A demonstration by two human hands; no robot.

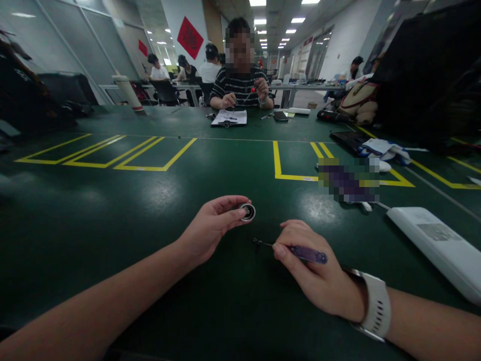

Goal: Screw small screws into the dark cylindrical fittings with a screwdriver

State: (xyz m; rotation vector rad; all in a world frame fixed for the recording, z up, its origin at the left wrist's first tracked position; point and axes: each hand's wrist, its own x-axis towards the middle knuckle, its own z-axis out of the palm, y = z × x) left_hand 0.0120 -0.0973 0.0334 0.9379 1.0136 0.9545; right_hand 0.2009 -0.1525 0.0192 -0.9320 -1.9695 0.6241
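My left hand point(214, 225) is closed on a small round metal part point(248, 212). The part has a silver rim, and its hollow, dark inside faces me. The thumb lies over its left edge. To the right and a little lower, my right hand point(308, 260) grips a thin-shafted tool with a purple handle point(308, 254). Its shaft points left. At the shaft's tip sits a tiny dark piece point(256, 241) with a ring-like end, just below the metal part and apart from it. I cannot make out how that piece is joined to the shaft.
Both hands are above a green table point(158, 200) marked with yellow tape. At right lie a white box-like device point(432, 240), a cable and a cloth point(387, 150). Across the table a person point(240, 85) works beside a clipboard point(229, 118). A pale cylinder point(128, 93) stands far left.
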